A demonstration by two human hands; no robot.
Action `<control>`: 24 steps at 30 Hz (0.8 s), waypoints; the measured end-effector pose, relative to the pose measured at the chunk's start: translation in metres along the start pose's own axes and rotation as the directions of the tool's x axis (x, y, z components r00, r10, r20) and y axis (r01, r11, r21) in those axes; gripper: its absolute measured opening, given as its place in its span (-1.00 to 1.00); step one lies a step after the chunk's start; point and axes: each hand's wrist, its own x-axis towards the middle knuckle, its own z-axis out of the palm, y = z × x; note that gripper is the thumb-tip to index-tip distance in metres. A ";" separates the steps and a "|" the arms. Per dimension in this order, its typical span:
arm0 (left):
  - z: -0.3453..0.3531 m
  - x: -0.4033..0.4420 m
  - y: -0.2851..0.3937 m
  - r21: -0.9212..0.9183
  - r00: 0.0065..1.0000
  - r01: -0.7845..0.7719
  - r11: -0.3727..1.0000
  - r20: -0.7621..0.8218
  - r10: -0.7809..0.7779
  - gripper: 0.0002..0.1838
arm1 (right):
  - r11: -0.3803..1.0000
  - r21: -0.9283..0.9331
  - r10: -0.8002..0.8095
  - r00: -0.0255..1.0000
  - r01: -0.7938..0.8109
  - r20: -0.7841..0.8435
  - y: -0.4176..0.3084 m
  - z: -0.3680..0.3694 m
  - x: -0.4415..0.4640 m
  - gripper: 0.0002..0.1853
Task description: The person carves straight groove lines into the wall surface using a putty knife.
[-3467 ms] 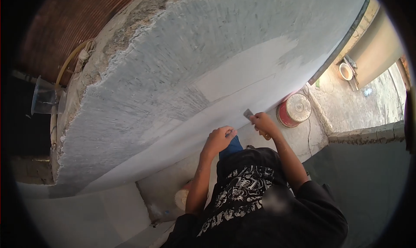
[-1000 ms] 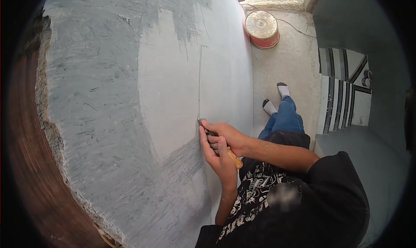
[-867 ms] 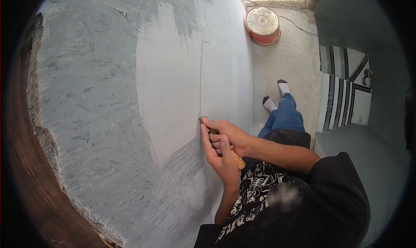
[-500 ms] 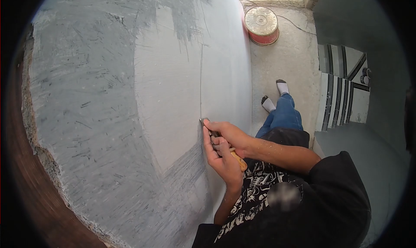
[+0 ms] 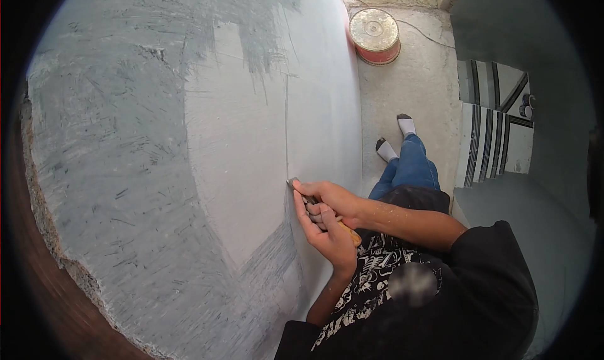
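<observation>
Yellow-handled scraper — pinched in right fingers, left fingers' grip unclear, forearms converging.

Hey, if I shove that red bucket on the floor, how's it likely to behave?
The bucket looks squat and flat on the floor, so it would probably slide before tipping. Its round side suggests it could roll if knocked over. The closed top hides any contents, so I can't judge its weight.

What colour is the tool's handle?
The handle is yellowish, seen best in the head view, the only one here.
</observation>
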 end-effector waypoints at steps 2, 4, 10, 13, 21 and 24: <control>-0.009 -0.008 -0.002 0.021 1.000 0.020 1.000 -0.009 -0.020 -0.44 | 1.000 -0.015 -0.015 1.000 0.015 -0.002 0.005 -0.001 0.000 -0.61; -0.014 -0.014 -0.003 0.021 0.999 0.046 0.999 -0.012 -0.046 -0.43 | 1.000 -0.015 -0.021 1.000 0.021 0.002 0.014 -0.003 0.002 -0.61; -0.018 -0.010 -0.001 0.016 0.999 0.050 0.999 -0.016 -0.050 -0.41 | 0.999 0.010 -0.029 0.995 0.030 -0.093 0.013 0.011 -0.001 -0.54; -0.021 -0.006 0.000 -0.010 0.998 0.070 0.998 -0.004 -0.070 -0.42 | 0.998 0.005 -0.062 0.991 0.063 -0.120 0.014 0.014 0.000 -0.54; -0.017 -0.002 -0.003 -0.039 0.998 0.059 0.997 0.037 -0.058 -0.42 | 0.997 -0.022 -0.070 0.989 0.068 -0.129 0.009 0.011 0.002 -0.57; -0.015 -0.002 -0.006 -0.062 0.998 0.061 0.996 -0.005 -0.062 -0.39 | 0.997 -0.036 -0.068 0.993 0.065 -0.096 0.007 0.008 0.002 -0.60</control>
